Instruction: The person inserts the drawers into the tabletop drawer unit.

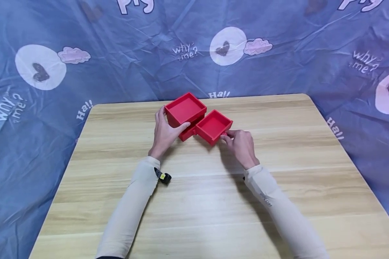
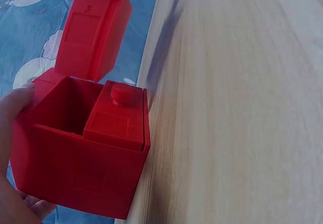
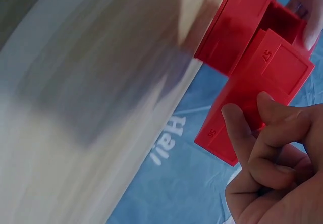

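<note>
Head: left hand (image 1: 164, 135) is gripping the red box (image 1: 185, 109) toward the table's (image 1: 197, 208) far edge; right hand (image 1: 241, 145) is pinching the small drawer (image 1: 213, 126) beside it. Left wrist: box is showing an open slot (image 2: 68, 105) beside a knobbed drawer (image 2: 111, 120); bracing likely helps. Right wrist: smooth, plastic-looking small drawer is showing crisp, boxy edges; keeping it square should limit binding.

Shadows (image 1: 231, 162) fall across the wood-grained table (image 1: 197, 223) (pale and streaky), its far corners rounded
</note>
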Demonstrator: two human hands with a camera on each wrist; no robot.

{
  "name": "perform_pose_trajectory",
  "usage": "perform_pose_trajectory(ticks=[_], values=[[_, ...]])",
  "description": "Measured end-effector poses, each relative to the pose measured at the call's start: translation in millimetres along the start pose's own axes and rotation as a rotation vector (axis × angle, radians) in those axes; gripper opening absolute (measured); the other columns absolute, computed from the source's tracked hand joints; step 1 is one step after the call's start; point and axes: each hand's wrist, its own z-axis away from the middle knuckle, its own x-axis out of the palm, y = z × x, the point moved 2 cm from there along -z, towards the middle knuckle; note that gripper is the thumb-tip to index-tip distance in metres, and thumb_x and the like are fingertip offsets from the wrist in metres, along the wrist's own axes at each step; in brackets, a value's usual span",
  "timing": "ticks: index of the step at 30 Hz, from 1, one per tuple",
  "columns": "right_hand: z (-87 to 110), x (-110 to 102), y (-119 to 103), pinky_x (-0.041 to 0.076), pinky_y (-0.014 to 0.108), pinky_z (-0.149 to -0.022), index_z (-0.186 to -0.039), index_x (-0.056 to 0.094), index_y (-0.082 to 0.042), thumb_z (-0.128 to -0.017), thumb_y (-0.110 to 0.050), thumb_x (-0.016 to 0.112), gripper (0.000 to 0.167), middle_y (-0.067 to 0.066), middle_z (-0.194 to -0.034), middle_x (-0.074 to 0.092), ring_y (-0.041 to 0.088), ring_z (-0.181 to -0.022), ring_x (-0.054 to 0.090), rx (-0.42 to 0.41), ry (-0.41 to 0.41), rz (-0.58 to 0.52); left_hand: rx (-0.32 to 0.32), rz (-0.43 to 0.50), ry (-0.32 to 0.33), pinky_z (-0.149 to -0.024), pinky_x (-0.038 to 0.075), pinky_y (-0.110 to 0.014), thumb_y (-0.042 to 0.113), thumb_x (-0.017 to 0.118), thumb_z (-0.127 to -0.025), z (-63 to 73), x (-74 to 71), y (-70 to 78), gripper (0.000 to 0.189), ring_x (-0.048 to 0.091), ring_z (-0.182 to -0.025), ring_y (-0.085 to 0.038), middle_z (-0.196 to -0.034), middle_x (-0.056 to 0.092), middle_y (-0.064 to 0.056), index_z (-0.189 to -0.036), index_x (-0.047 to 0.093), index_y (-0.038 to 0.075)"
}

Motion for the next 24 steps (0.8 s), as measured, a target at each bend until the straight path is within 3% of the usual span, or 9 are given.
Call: perform_pose_trajectory(ticks=[4,13,24], values=[[3.7,6,-8,0.033,0.030,-0.051,-0.114,0.078,0.002,-0.092,-0.015,0.081,0.028,0.018,-0.083,0.076,0.020,-0.052,0.047,-0.014,0.000,-0.015,-0.001,0.001,-0.005,-0.104,0.052,-0.051,0.047,0.086,-0.080,-0.3,-0.1,-0.1,0.108,0.043,-0.138,-0.029,-0.155,0.037,-0.011,-0.161,0.024,0.009],[10.6,16,-23,0.033,0.029,-0.050,-0.112,0.079,0.000,-0.092,-0.018,0.081,0.027,0.013,-0.073,0.074,0.019,-0.050,0.047,-0.055,0.030,-0.009,-0.024,-0.009,-0.013,-0.105,0.051,-0.050,0.047,0.086,-0.080,-2.7,-1.5,2.3,0.109,0.044,-0.138,-0.028,-0.155,0.036,-0.010,-0.162,0.023,0.011],[20.7,22,-32,0.034,0.031,-0.050,-0.109,0.079,0.003,-0.093,-0.017,0.080,0.026,0.017,-0.078,0.075,0.022,-0.051,0.050,-0.096,0.096,0.016,-0.023,-0.017,-0.014,-0.106,0.050,-0.050,0.047,0.086,-0.080,-1.5,-2.1,3.3,0.108,0.045,-0.136,-0.031,-0.153,0.038,-0.011,-0.161,0.025,0.010]])
